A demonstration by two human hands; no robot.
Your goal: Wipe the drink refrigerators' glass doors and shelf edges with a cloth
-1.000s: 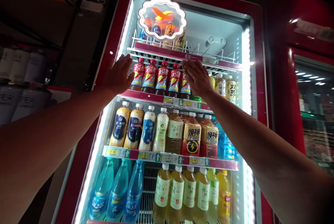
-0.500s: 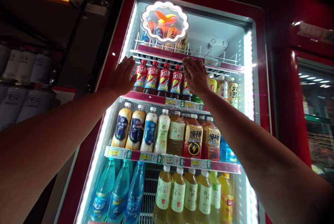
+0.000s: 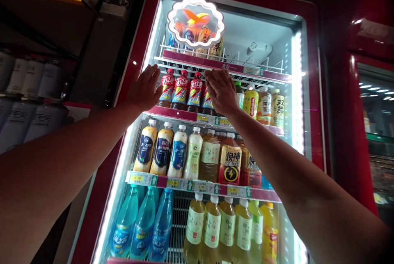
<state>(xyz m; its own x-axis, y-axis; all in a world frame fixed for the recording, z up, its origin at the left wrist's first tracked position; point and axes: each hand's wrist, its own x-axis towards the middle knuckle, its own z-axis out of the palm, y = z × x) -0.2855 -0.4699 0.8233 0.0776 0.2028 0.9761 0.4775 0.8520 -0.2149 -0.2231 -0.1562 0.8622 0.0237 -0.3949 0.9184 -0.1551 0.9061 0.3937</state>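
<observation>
In front of a lit drinks fridge (image 3: 314, 91) both my arms are raised. My left hand (image 3: 144, 89) is at the fridge's left side, fingers extended, holding nothing. Beside its thumb stand several red-capped bottles (image 3: 181, 87) on the second shelf. My right hand (image 3: 222, 91) is open too, its fingers stretched upward, and hides some of the bottles in that row. Whether either palm touches the glass cannot be made out. Above the hands a glowing scalloped sign (image 3: 196, 21) overlaps the top shelf (image 3: 209, 60).
Lower shelves hold cream-coloured bottles (image 3: 144, 149), blue bottles (image 3: 123, 227) and pale green-labelled bottles (image 3: 194, 223). A second red fridge (image 3: 363, 132) stands to the right. Stacked pale containers (image 3: 40, 120) are at the left, in dim light.
My right hand has shifted a little left, uncovering yellow and green bottles to its right. My left hand stays nearly in place. The view has moved slightly.
</observation>
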